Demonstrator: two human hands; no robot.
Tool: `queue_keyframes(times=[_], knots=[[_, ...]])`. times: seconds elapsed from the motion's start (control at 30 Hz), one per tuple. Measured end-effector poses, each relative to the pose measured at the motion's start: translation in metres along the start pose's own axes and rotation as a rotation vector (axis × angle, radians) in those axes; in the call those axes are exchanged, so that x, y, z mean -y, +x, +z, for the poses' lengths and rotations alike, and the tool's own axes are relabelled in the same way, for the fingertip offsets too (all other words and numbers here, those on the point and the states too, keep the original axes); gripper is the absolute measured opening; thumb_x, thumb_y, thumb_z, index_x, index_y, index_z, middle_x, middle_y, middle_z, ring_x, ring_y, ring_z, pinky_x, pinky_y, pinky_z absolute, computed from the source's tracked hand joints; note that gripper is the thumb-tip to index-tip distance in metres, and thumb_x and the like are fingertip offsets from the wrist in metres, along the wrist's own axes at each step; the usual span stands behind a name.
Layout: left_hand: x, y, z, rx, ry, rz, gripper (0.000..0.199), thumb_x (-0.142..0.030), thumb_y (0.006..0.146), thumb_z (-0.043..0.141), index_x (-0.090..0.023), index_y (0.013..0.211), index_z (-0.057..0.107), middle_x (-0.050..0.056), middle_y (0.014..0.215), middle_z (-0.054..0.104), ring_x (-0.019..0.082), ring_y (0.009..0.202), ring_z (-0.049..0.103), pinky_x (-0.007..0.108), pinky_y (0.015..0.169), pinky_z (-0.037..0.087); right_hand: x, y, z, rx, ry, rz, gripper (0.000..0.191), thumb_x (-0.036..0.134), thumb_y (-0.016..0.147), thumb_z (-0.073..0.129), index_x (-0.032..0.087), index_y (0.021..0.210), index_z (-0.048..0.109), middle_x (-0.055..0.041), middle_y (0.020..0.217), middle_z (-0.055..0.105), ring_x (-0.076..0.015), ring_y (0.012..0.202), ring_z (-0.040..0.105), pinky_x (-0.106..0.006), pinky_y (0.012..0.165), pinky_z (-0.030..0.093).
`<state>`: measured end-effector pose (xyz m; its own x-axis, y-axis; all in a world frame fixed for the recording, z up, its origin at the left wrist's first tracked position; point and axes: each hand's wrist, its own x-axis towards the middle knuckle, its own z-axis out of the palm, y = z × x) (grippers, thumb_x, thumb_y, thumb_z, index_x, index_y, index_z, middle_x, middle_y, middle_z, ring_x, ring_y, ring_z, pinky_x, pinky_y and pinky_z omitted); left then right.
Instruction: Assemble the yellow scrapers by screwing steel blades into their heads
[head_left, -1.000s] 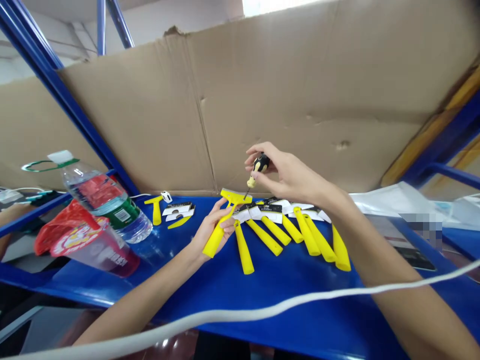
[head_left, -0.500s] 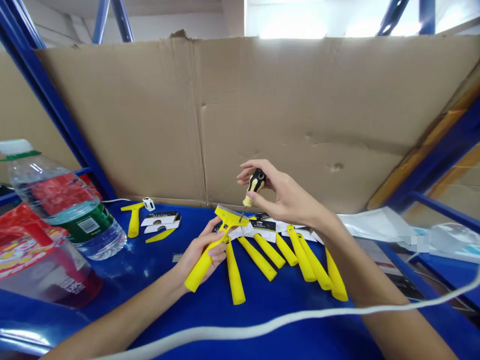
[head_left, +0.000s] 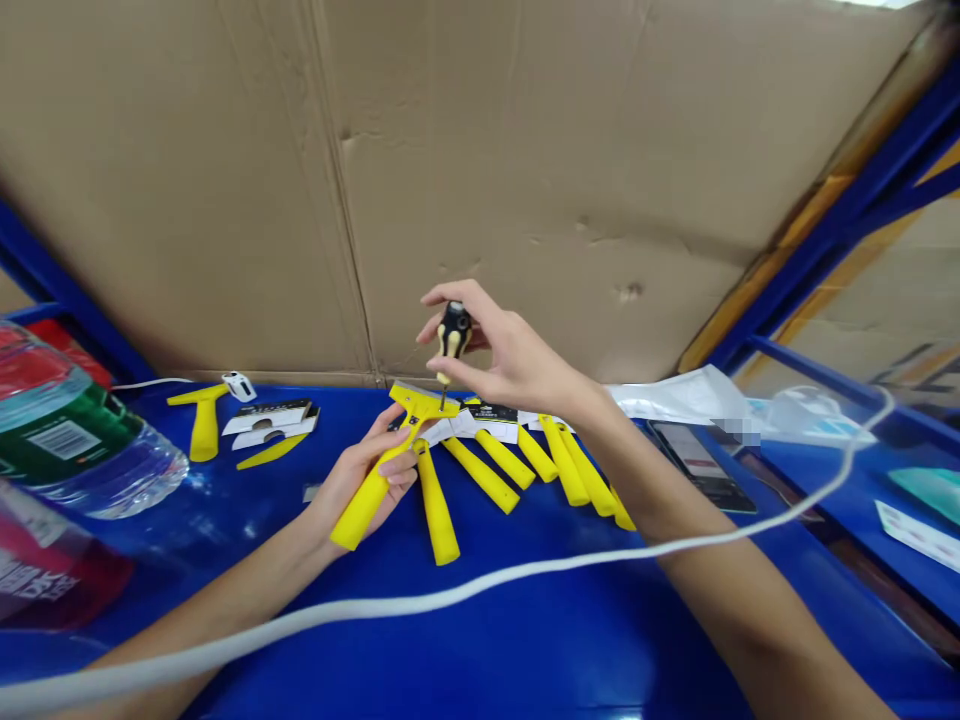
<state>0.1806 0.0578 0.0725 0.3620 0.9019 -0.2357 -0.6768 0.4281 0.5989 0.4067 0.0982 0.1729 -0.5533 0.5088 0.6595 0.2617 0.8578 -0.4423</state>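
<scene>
My left hand [head_left: 369, 472] is closed round the neck of a yellow scraper [head_left: 365, 508], whose handle slants down to the left. A metal blade edge shows along its wide head. Fingers of my right hand [head_left: 491, 350] hold a black and cream screwdriver [head_left: 454, 335] almost upright. Its shaft points down at the right end of the scraper head, and the tip seems to touch there. Several yellow handles [head_left: 437, 505] lie fanned out behind and to the right, with black and white cards [head_left: 499, 422] under their upper ends.
At the left stand a water bottle [head_left: 82, 430] and a red-and-clear container [head_left: 56, 570]. Another yellow scraper [head_left: 204, 425] lies near folded cards [head_left: 270, 422]. A phone [head_left: 701, 465] and clear plastic [head_left: 675, 395] are at the right. A white cable [head_left: 480, 590] crosses the foreground.
The camera view has tilted down and shifted right, so the phone now shows more. Both hands keep their hold on the scraper and screwdriver, with little change between them.
</scene>
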Motion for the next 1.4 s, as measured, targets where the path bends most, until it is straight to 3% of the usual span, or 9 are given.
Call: queue_keyframes(times=[0.13, 0.27, 0.33, 0.53, 0.73, 0.93, 1.13, 1.3, 1.4], knots=[[0.004, -0.003, 0.002, 0.010, 0.030, -0.030, 0.046, 0.001, 0.103, 0.053, -0.026, 0.141, 0.057, 0.008, 0.120, 0.077, -0.001, 0.042, 0.049, 0.013, 0.043, 0.042, 0.000, -0.001, 0.004, -0.014, -0.058, -0.040, 0.045, 0.034, 0.106, 0.074, 0.024, 0.143, 0.051, -0.0045, 0.116, 0.075, -0.0192, 0.095, 0.072, -0.038, 0.087, 0.060], [0.008, -0.003, -0.001, 0.000, 0.017, -0.041, 0.048, 0.002, 0.102, 0.054, -0.027, 0.141, 0.058, 0.004, 0.109, 0.075, -0.001, 0.041, 0.048, 0.012, 0.042, 0.041, 0.004, -0.003, 0.002, 0.036, -0.035, -0.071, 0.048, 0.017, 0.103, 0.062, 0.022, 0.147, 0.045, -0.0098, 0.133, 0.070, -0.0206, 0.106, 0.070, -0.041, 0.094, 0.059], [0.008, -0.003, -0.002, 0.003, 0.009, -0.051, 0.047, 0.002, 0.104, 0.052, -0.026, 0.142, 0.058, 0.005, 0.112, 0.075, -0.002, 0.041, 0.048, 0.012, 0.042, 0.042, 0.005, -0.003, 0.000, 0.050, 0.010, -0.050, 0.051, 0.014, 0.101, 0.062, 0.021, 0.149, 0.043, -0.0098, 0.130, 0.072, -0.0204, 0.105, 0.071, -0.039, 0.091, 0.058], [0.006, -0.007, 0.005, -0.013, -0.007, -0.069, 0.051, 0.000, 0.107, 0.048, -0.025, 0.150, 0.058, 0.008, 0.117, 0.075, -0.003, 0.040, 0.048, 0.011, 0.042, 0.043, 0.006, -0.001, -0.007, 0.035, -0.046, -0.025, 0.046, 0.031, 0.106, 0.073, 0.023, 0.145, 0.051, -0.0043, 0.117, 0.074, -0.0183, 0.090, 0.068, -0.037, 0.087, 0.055], [0.000, -0.005, 0.010, -0.115, -0.012, -0.072, 0.050, 0.000, 0.108, 0.042, -0.025, 0.147, 0.060, 0.011, 0.118, 0.076, -0.003, 0.040, 0.046, 0.011, 0.040, 0.041, 0.006, -0.003, -0.017, 0.064, 0.060, 0.005, 0.035, 0.012, 0.103, 0.058, 0.021, 0.136, 0.051, -0.0096, 0.134, 0.070, -0.0188, 0.109, 0.071, -0.034, 0.093, 0.056], [-0.001, 0.001, 0.005, -0.165, -0.046, -0.057, 0.038, -0.001, 0.109, 0.044, -0.023, 0.129, 0.067, 0.010, 0.118, 0.077, -0.003, 0.040, 0.045, 0.011, 0.040, 0.041, -0.006, -0.002, -0.018, 0.043, -0.033, -0.006, 0.018, 0.029, 0.110, 0.068, 0.023, 0.121, 0.055, -0.0029, 0.110, 0.072, -0.0186, 0.092, 0.065, -0.034, 0.085, 0.052], [-0.001, 0.006, 0.002, -0.216, -0.076, -0.058, 0.039, 0.001, 0.107, 0.042, -0.022, 0.123, 0.070, 0.010, 0.114, 0.078, -0.003, 0.039, 0.045, 0.010, 0.039, 0.040, -0.015, -0.001, -0.017, 0.087, 0.070, 0.037, 0.031, 0.008, 0.100, 0.060, 0.022, 0.127, 0.051, -0.0079, 0.128, 0.068, -0.0190, 0.110, 0.067, -0.034, 0.095, 0.055], [-0.001, 0.006, 0.004, -0.222, -0.047, -0.068, 0.041, 0.001, 0.108, 0.041, -0.022, 0.123, 0.072, 0.010, 0.115, 0.078, -0.003, 0.038, 0.044, 0.010, 0.040, 0.041, -0.022, -0.001, -0.018, 0.054, 0.022, 0.050, 0.017, 0.031, 0.111, 0.066, 0.025, 0.119, 0.053, -0.0050, 0.116, 0.072, -0.0194, 0.099, 0.067, -0.033, 0.085, 0.055], [0.000, 0.005, 0.005, -0.228, -0.027, -0.086, 0.043, 0.001, 0.107, 0.042, -0.024, 0.124, 0.072, 0.009, 0.116, 0.078, -0.004, 0.037, 0.044, 0.009, 0.038, 0.039, -0.025, -0.001, -0.021, 0.025, 0.002, 0.025, 0.017, 0.027, 0.109, 0.066, 0.024, 0.121, 0.054, -0.0048, 0.117, 0.071, -0.0197, 0.101, 0.068, -0.036, 0.093, 0.055]])
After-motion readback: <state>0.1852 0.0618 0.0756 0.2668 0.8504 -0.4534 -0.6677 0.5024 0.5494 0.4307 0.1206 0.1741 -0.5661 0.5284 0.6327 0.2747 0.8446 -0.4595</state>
